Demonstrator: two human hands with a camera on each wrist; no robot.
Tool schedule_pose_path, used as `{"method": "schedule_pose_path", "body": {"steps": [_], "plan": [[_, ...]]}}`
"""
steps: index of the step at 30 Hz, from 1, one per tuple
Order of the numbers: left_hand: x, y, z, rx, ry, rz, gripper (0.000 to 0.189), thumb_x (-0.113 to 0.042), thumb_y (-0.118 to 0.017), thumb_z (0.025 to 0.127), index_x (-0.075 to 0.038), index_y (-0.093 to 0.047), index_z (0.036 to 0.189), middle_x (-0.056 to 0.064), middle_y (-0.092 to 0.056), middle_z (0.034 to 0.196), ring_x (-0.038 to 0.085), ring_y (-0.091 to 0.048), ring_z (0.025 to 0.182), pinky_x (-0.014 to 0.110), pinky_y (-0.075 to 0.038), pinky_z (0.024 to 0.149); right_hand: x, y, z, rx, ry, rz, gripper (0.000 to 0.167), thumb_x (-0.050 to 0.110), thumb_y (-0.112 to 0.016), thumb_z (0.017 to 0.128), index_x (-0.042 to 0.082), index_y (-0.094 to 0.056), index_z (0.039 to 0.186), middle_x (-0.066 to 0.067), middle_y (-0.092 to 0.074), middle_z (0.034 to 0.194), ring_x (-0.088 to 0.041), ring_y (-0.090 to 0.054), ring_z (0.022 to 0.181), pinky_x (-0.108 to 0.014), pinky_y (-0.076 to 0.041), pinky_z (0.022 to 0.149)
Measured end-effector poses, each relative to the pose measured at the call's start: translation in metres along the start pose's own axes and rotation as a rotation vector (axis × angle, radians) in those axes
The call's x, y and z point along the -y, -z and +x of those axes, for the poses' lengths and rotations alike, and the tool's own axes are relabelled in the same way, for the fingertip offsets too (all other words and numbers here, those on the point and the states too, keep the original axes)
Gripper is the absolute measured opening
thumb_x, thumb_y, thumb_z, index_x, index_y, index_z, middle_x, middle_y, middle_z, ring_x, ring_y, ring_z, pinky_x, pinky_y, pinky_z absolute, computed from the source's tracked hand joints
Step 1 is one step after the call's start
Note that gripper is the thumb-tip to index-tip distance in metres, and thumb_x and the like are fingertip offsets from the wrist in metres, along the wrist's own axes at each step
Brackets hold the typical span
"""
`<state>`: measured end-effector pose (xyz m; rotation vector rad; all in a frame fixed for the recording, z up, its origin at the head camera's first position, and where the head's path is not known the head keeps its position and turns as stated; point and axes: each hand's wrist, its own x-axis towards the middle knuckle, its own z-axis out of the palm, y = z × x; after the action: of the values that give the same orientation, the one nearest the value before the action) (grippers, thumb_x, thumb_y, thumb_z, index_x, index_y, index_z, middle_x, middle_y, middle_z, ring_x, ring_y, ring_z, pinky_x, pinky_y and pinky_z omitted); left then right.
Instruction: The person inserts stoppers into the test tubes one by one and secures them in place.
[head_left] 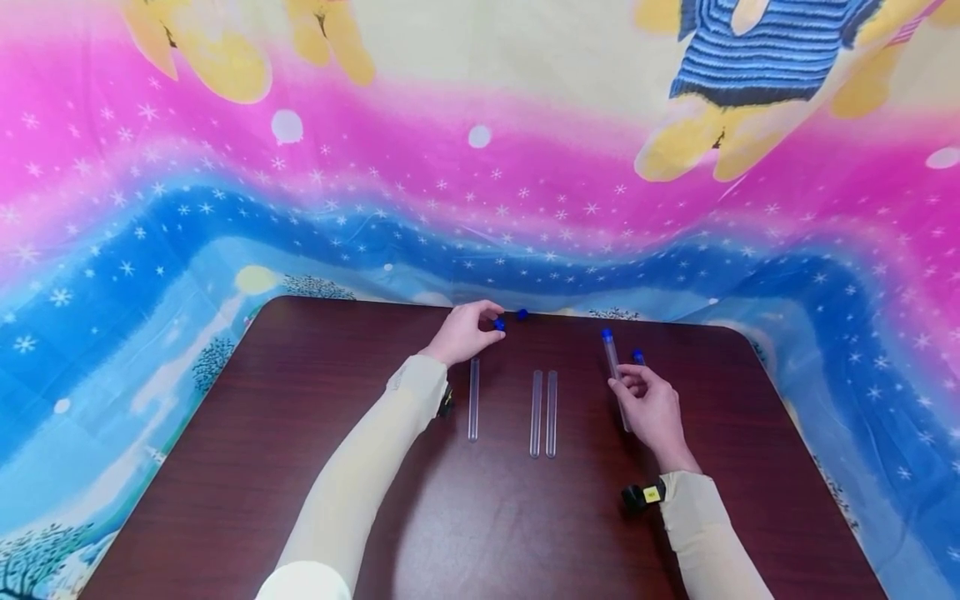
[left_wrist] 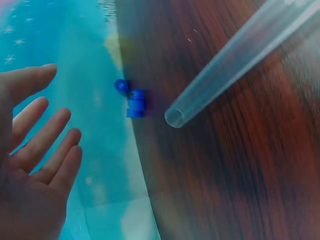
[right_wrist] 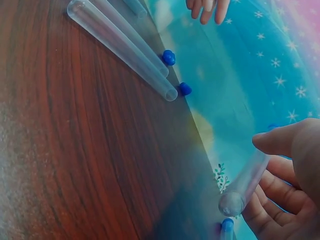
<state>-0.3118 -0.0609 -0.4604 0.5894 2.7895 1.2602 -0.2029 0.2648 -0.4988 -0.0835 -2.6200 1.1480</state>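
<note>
My right hand [head_left: 652, 408] pinches a clear test tube [head_left: 613, 358] with a blue cap between thumb and fingers, its rounded end toward the camera in the right wrist view. A second blue-capped test tube [right_wrist: 227, 230] lies beside that hand, mostly hidden behind it in the head view. At the table's far edge my left hand [head_left: 467, 332] reaches over blue caps [left_wrist: 136, 103], thumb and fingers spread. In the left wrist view its fingers [left_wrist: 45, 145] hold nothing. Another blue cap [head_left: 522, 315] lies a little to the right. One uncapped test tube [head_left: 473, 400] lies below the left hand.
Two more uncapped test tubes [head_left: 536, 414] lie side by side mid-table, open ends facing the far edge. The dark wood table [head_left: 300, 467] meets a hanging printed cloth [head_left: 480, 192] along its back and sides.
</note>
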Motion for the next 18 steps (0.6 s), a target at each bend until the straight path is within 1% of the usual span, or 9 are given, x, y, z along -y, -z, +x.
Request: {"method": "schedule_pose_path", "body": {"steps": [5, 10, 13, 18], "plan": [[-0.003, -0.004, 0.009, 0.034, 0.024, 0.14, 0.04, -0.024, -0.072, 0.098, -0.016, -0.064, 0.136, 0.003, -0.063, 0.131, 0.024, -0.055, 0.127, 0.038, -0.044, 0.104, -0.002, 0.0, -0.002, 0.037, -0.037, -0.005, 0.031, 0.025, -0.071, 0.099, 0.005, -0.07, 0.123, -0.01, -0.07, 0.101, -0.023, -0.062, 0.088, -0.024, -0.049, 0.071], [-0.007, -0.01, 0.017, 0.077, 0.007, 0.244, 0.041, -0.024, -0.068, 0.1, -0.014, -0.063, 0.14, 0.003, -0.06, 0.14, 0.024, -0.049, 0.134, 0.039, -0.04, 0.109, -0.003, 0.0, -0.003, 0.059, -0.052, 0.0, 0.034, 0.027, -0.07, 0.1, 0.006, -0.07, 0.126, -0.011, -0.07, 0.103, -0.024, -0.062, 0.09, -0.025, -0.05, 0.073], [-0.007, -0.015, 0.021, 0.09, 0.006, 0.311, 0.041, -0.023, -0.066, 0.101, -0.014, -0.063, 0.141, 0.004, -0.06, 0.141, 0.024, -0.049, 0.134, 0.039, -0.04, 0.109, -0.003, 0.0, -0.003, 0.063, -0.049, 0.009, 0.034, 0.029, -0.069, 0.1, 0.006, -0.07, 0.126, -0.011, -0.07, 0.103, -0.024, -0.062, 0.09, -0.024, -0.05, 0.073], [0.002, -0.023, 0.021, 0.077, 0.032, 0.341, 0.039, -0.019, -0.065, 0.102, -0.014, -0.063, 0.141, 0.006, -0.061, 0.139, 0.024, -0.055, 0.128, 0.04, -0.046, 0.103, -0.004, -0.001, -0.004, 0.073, -0.058, 0.021, 0.035, 0.03, -0.069, 0.1, 0.006, -0.069, 0.126, -0.011, -0.07, 0.103, -0.024, -0.061, 0.09, -0.024, -0.051, 0.072]]}}
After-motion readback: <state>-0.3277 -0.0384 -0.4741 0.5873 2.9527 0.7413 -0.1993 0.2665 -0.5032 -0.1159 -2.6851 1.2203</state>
